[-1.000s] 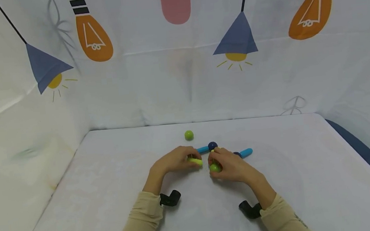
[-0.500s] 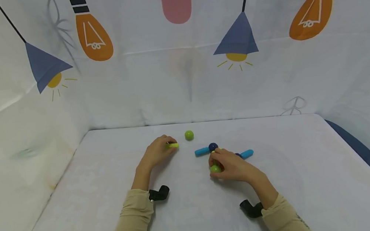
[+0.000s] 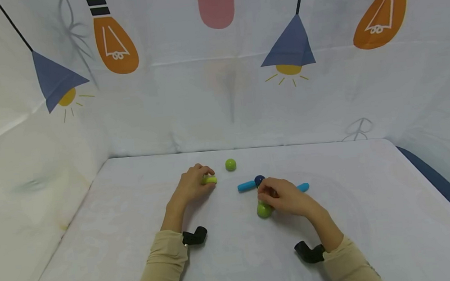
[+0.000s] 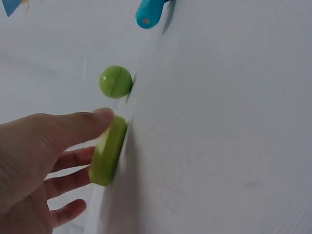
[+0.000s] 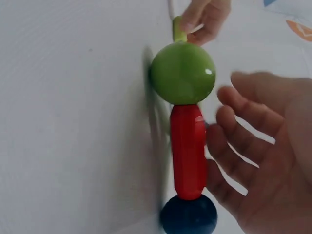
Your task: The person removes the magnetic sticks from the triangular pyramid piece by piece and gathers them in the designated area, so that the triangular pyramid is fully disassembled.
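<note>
A yellow-green stick [image 4: 108, 155] lies low over the table between the thumb and fingers of my left hand [image 3: 190, 185]. The thumb touches one end, and the fingers look loosened and fairly straight. My right hand [image 3: 285, 195] hovers beside a joined row, its fingers spread and relaxed. That row has a green ball [image 5: 183, 73], a red stick [image 5: 188, 151] and a dark blue ball [image 5: 189, 214]. Whether the fingertips touch the red stick is unclear. In the head view, the row's green ball [image 3: 264, 210] shows below the right hand, which hides the pieces behind it.
A loose green ball [image 3: 230, 165] sits farther back, just past the left hand. Between the hands, a light blue stick [image 3: 247, 186] meets a dark blue ball [image 3: 259, 180]. Another light blue stick [image 3: 303, 187] pokes out behind the right hand on the white table [image 3: 137, 239].
My left hand has carried the yellow-green stick left and away from the assembly, then lowered it slightly while its fingers loosened. My right hand has come off the near green ball.
</note>
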Demonstrator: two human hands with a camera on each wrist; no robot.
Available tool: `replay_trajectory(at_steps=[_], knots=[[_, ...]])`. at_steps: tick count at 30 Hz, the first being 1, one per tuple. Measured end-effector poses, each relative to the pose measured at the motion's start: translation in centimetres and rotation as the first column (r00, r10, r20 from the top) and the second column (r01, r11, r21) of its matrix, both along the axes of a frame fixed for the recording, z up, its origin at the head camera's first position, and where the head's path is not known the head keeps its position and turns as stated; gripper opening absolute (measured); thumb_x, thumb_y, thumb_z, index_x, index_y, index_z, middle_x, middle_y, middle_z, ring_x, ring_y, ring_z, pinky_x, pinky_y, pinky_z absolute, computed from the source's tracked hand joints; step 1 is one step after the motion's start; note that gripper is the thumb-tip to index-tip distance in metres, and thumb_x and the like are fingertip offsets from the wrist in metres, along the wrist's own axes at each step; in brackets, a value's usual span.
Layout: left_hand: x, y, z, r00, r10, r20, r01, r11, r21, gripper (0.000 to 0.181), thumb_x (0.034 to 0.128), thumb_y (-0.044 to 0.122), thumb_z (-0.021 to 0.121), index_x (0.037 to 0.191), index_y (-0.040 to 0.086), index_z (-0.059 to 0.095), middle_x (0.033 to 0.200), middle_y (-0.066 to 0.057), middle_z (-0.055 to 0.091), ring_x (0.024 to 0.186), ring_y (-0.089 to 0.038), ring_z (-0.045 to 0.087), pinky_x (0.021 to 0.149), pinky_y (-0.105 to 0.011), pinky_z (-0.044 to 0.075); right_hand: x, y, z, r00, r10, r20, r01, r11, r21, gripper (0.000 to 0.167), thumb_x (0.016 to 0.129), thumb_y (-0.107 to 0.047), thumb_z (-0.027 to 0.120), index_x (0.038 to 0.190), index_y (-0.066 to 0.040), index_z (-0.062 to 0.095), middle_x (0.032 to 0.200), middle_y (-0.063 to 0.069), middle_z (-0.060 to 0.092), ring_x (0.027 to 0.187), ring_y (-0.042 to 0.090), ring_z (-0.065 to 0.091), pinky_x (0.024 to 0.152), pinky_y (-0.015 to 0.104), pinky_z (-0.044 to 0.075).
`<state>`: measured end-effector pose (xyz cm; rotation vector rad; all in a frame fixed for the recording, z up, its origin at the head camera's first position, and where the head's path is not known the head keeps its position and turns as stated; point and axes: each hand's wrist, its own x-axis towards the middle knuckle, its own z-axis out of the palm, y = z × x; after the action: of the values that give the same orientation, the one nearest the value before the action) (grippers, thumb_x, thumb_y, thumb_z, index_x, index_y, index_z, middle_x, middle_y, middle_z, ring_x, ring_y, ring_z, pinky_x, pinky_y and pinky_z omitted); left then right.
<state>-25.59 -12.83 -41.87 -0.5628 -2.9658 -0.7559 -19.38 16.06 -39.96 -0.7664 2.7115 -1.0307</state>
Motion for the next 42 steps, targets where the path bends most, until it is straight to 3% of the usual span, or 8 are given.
replay_trajectory(at_steps=[3,8,13,17,25,32,37,42], knots=[[0.1,0.8,0.3,0.998,-0.008,-0.056,0.010,0.999,0.034,0.025,0.0887,0.026,0.066,0.110,0.015,0.065,0.112,-0.007,0.061,0.103,-0.026,0.055,0.093,-0.051,0.038,-0.3,0.1,-0.3,0.993,-0.109,-0.051,0.109,0.994,-0.004,0.014,0.093,-0.021,0.058,0.104,-0.013,0.060,0.092,0.000,0.057,0.085,0.015,0.052,0.075,0.030,0.048],[0.9,3.9,0.3,0.991,-0.054,-0.120,0.068,0.991,0.115,0.025,0.0907,0.027,0.064,0.111,0.013,0.064,0.106,-0.007,0.063,0.097,-0.022,0.057,0.087,-0.042,0.043,-0.8,0.4,-0.9,0.968,-0.244,-0.066,0.246,0.969,0.030,0.029,0.092,-0.019,0.058,0.119,-0.008,0.055,0.106,0.009,0.055,0.099,0.024,0.053,0.087,0.042,0.048],[2.1,6.8,-0.2,0.980,-0.191,-0.057,0.195,0.978,0.073,0.029,0.0907,0.033,0.063,0.112,0.013,0.064,0.103,-0.003,0.063,0.095,-0.017,0.058,0.082,-0.032,0.048,-0.9,0.8,-1.4,0.965,-0.263,0.012,0.262,0.964,0.038,0.029,0.093,-0.017,0.058,0.120,-0.006,0.056,0.104,0.009,0.059,0.095,0.023,0.055,0.085,0.040,0.049],[2.5,7.6,-0.6,0.970,-0.241,-0.024,0.241,0.970,0.019,0.023,0.0891,0.028,0.066,0.108,0.014,0.065,0.095,0.001,0.065,0.087,-0.011,0.059,0.077,-0.026,0.048,-0.9,0.9,-1.7,0.972,-0.233,0.042,0.232,0.972,0.033,0.024,0.093,-0.018,0.059,0.115,-0.007,0.060,0.100,0.006,0.063,0.090,0.019,0.056,0.079,0.035,0.049],[2.4,7.6,-0.8,0.967,-0.255,-0.014,0.255,0.967,0.025,0.023,0.0879,0.023,0.067,0.108,0.013,0.065,0.095,0.001,0.065,0.088,-0.011,0.059,0.080,-0.026,0.049,-0.9,1.0,-1.8,0.977,-0.209,0.041,0.208,0.977,0.039,0.021,0.094,-0.022,0.058,0.110,-0.009,0.062,0.101,0.004,0.065,0.092,0.019,0.058,0.082,0.037,0.050],[2.1,6.9,-0.4,0.958,-0.288,-0.013,0.288,0.958,-0.018,0.020,0.0881,0.021,0.067,0.108,0.017,0.067,0.101,0.003,0.064,0.095,-0.013,0.058,0.086,-0.030,0.047,-1.0,1.1,-1.9,0.978,-0.200,0.062,0.197,0.979,0.045,0.022,0.095,-0.024,0.057,0.111,-0.010,0.061,0.101,0.003,0.065,0.091,0.017,0.057,0.082,0.036,0.049],[1.7,5.1,0.2,0.974,-0.226,0.022,0.226,0.974,0.010,0.020,0.0869,0.021,0.069,0.106,0.017,0.068,0.102,0.003,0.063,0.097,-0.014,0.059,0.088,-0.032,0.047,-1.1,1.1,-2.0,0.977,-0.201,0.075,0.198,0.979,0.046,0.022,0.095,-0.024,0.057,0.112,-0.011,0.061,0.101,0.003,0.064,0.090,0.017,0.056,0.081,0.034,0.049],[0.9,2.4,0.8,0.986,-0.165,0.015,0.164,0.985,0.058,0.018,0.0844,0.021,0.071,0.102,0.017,0.069,0.095,0.005,0.062,0.091,-0.013,0.058,0.083,-0.031,0.048,-1.1,1.0,-2.0,0.977,-0.196,0.088,0.193,0.980,0.045,0.022,0.095,-0.023,0.056,0.112,-0.011,0.060,0.101,0.003,0.064,0.090,0.018,0.056,0.081,0.034,0.048]])
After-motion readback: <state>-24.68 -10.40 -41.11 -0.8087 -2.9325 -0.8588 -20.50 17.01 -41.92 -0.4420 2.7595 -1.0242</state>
